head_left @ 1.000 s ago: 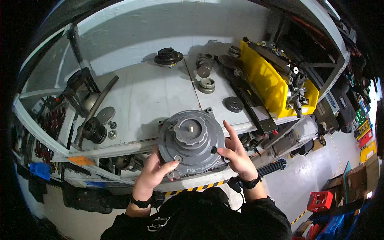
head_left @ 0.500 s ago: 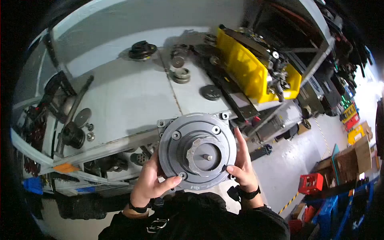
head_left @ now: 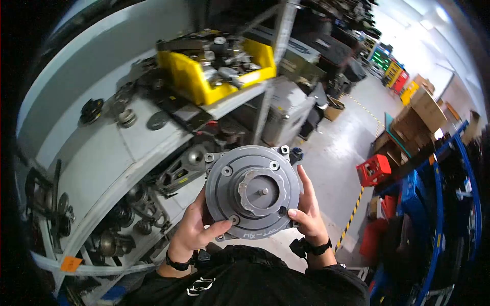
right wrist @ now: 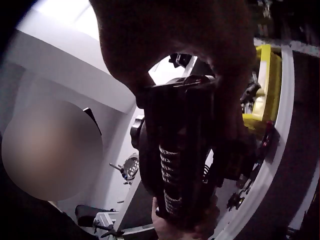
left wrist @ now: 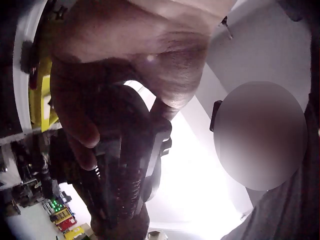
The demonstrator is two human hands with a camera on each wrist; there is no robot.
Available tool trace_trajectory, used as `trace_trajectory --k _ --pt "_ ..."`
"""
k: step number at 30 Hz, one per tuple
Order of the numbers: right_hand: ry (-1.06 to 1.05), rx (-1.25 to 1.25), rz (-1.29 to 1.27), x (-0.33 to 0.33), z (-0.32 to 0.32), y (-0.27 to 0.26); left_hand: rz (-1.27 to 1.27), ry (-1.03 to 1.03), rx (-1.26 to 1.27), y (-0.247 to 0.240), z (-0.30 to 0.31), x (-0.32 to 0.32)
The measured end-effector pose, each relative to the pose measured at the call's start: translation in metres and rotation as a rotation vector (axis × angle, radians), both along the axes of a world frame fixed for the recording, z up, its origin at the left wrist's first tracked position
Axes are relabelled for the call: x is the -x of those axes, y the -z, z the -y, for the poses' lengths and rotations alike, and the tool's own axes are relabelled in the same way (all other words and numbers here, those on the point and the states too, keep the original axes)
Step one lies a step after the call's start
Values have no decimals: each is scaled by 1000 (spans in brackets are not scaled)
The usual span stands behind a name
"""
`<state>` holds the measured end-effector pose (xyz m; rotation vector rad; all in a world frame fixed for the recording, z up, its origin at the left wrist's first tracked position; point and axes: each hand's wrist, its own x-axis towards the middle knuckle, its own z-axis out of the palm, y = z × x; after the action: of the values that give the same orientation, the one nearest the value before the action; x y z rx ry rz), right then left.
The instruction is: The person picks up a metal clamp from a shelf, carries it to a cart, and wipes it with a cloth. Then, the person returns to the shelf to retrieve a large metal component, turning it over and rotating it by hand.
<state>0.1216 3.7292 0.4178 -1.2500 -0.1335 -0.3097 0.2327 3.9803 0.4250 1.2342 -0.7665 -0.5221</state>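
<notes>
Both hands hold up a heavy-looking grey round metal assembly [head_left: 224, 196] in front of the body. It has a scalloped hub [head_left: 245, 191] with a small central shaft, screws around its face, and a squarish plate with corner lugs behind. At its left edge my left hand [head_left: 196, 229] grips it, thumb on the lower face and fingers hidden behind. On the other side my right hand [head_left: 310, 211] holds the edge, thumb at the lower right and a finger pointing up alongside. In the right wrist view, coil springs [right wrist: 169, 167] show along the assembly's dark side.
To the left, a white shelf [head_left: 97, 153] carries several metal parts, with more on the level below. A yellow bin [head_left: 189, 76] full of parts sits at its end. Rightward, a floor aisle [head_left: 342, 153] leads past a red crate [head_left: 374, 171] and blue racks [head_left: 439, 214].
The view has swung right, so the shelf and yellow bin sit further left and more aisle shows. The assembly has been tipped so its face points up toward the head; both hands keep hold.
</notes>
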Motion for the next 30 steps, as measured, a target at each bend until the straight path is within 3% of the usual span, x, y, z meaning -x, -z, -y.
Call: trace_trajectory --k 15,24,30 --pt "407 -27 -59 209 162 40 -47 464 -57 47 232 103" --pt "586 -137 -12 238 234 68 -19 622 -148 53 347 106" --pt "702 -130 -21 226 320 83 -44 675 -170 69 457 85"
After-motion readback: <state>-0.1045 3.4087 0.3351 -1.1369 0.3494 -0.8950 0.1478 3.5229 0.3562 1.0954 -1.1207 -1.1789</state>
